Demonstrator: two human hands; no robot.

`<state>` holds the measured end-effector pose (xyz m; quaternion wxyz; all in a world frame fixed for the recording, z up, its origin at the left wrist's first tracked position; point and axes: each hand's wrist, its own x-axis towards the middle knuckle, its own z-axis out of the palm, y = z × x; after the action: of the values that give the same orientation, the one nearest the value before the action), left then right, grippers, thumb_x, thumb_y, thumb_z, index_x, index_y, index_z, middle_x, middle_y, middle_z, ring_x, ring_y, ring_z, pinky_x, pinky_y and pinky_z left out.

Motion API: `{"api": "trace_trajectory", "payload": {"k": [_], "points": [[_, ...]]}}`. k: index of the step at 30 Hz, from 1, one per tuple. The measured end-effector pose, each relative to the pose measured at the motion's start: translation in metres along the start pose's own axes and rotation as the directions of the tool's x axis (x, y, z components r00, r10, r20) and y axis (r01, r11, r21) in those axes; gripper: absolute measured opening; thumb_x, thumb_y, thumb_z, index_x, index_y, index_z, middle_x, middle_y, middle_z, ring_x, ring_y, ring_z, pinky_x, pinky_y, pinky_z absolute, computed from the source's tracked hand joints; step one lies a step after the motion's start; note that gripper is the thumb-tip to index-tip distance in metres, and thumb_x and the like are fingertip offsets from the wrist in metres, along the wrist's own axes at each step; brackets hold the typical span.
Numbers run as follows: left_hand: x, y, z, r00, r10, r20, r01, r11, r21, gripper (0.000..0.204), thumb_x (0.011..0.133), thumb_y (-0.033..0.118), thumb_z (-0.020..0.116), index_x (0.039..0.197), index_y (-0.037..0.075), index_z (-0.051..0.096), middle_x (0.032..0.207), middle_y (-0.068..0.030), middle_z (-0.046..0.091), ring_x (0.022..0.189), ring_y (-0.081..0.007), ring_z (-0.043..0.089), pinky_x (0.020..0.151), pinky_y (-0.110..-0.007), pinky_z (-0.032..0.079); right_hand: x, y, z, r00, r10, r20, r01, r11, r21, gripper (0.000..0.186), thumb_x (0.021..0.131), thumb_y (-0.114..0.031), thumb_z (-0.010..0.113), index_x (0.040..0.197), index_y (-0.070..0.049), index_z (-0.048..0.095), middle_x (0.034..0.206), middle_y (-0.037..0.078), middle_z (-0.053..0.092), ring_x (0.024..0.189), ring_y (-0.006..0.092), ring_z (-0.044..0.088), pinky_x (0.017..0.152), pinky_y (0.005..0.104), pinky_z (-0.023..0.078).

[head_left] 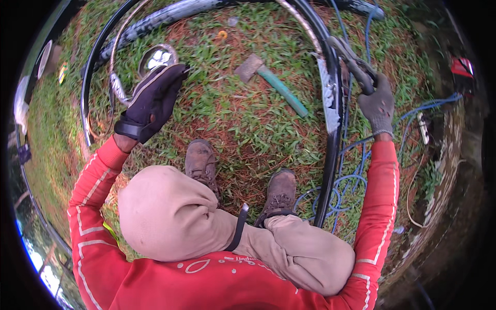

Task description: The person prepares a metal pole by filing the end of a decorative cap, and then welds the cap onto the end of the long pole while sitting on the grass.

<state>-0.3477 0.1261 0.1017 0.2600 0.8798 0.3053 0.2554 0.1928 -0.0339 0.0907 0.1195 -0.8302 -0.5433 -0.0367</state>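
Observation:
My left hand point(152, 101), in a black glove, is stretched out flat with its back toward me, just right of a thin silver hoop point(114, 77) and below a shiny metal bowl point(157, 57). Nothing shows in its fingers; the palm is hidden. My right hand point(378, 106), in a grey glove, is closed around the handles of a dark plier-like tool point(351, 59). The tool's jaws meet a large black hoop point(335, 155) that curves around me on the grass.
A hammer with a green handle point(276, 85) lies on the grass ahead of my brown boots point(201, 163). Blue cable point(346, 186) is tangled at the right beside the black hoop. A red object point(461, 66) sits at the far right.

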Motion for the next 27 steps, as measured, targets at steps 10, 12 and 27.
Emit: {"api": "trace_trajectory", "payload": {"k": [10,12,27], "points": [[0.209,0.114,0.113,0.876,0.468,0.117,-0.397,0.837,-0.377,0.039,0.106,-0.001,0.065,0.145,0.002,0.065,0.132,-0.0171,0.075,0.119,-0.0255,0.073,0.103,-0.039,0.058,-0.038,0.035,-0.044,0.99,0.08,-0.112,-0.066,0.991,0.121,0.07,0.08,-0.015,0.082,0.145,-0.011,0.056,0.136,0.021,0.068,0.12,0.0432,0.07,0.097,0.0524,0.059],[0.223,0.129,0.114,0.822,0.567,0.052,-0.544,0.809,-0.221,0.038,0.104,0.0,0.068,0.142,0.003,0.067,0.127,-0.0174,0.075,0.115,-0.0274,0.074,0.1,-0.04,0.059,-0.052,0.038,-0.045,0.97,0.005,-0.242,0.034,0.987,0.156,0.071,0.078,-0.012,0.085,0.143,-0.01,0.055,0.128,0.018,0.068,0.114,0.0418,0.072,0.092,0.0509,0.061],[0.245,0.15,0.159,0.789,0.586,0.184,-0.544,0.806,-0.233,0.049,0.096,-0.012,0.068,0.142,0.006,0.069,0.135,-0.0136,0.071,0.125,-0.028,0.069,0.108,-0.04,0.057,-0.084,0.044,-0.068,0.97,0.081,-0.229,-0.001,0.944,0.329,0.063,0.076,-0.014,0.088,0.133,-0.011,0.062,0.119,0.017,0.071,0.105,0.0403,0.075,0.085,0.0486,0.063]]}}
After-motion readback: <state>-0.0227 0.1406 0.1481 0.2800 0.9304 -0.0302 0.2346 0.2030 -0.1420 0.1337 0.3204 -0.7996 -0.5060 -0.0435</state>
